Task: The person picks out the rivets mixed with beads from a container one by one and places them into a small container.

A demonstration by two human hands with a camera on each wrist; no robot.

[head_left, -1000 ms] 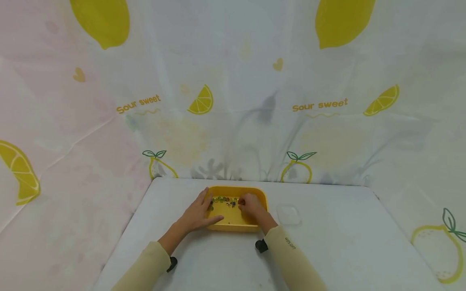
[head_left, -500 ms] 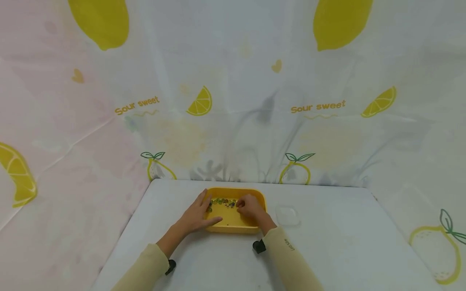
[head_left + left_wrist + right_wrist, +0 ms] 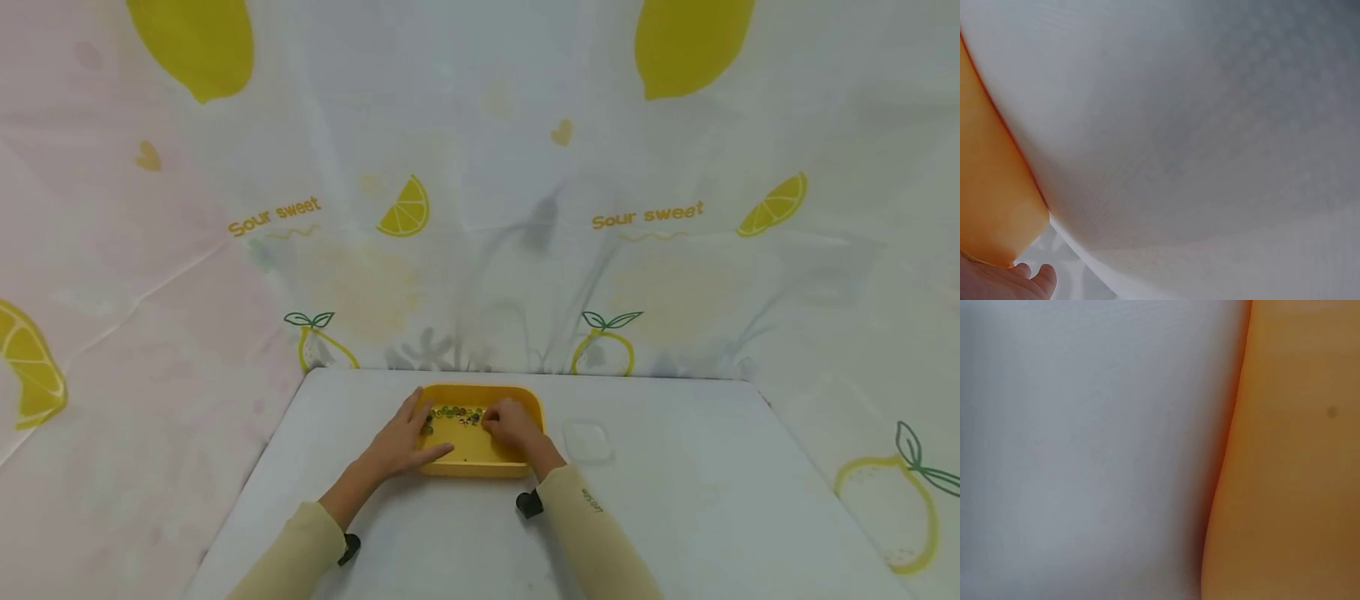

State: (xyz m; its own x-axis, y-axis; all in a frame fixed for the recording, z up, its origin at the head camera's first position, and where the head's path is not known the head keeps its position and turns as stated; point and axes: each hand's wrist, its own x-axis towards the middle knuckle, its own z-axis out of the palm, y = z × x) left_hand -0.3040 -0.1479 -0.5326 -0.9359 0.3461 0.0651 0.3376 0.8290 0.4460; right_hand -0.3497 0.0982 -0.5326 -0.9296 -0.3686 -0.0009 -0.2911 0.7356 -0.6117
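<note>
Right hand [image 3: 513, 425]: reaching into yellow tray [image 3: 476, 472], fingers curled; tips obscured, grip on anything cannot be told. Marbles [image 3: 448, 412]: in the tray, just left of that hand, too small to count. Clear piece [image 3: 588, 442]: right of it, faint. Left hand [image 3: 396, 446]: fingers straight, spread, at the tray's left side. Wrist views: tray cut off.

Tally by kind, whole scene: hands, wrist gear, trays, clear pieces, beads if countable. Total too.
Hands: 2 (left hand, right hand)
Black wrist pieces: 2
Yellow tray: 1
Clear squarish piece: 1
Total: 6, without the beads, too small and partly hidden to count
</note>
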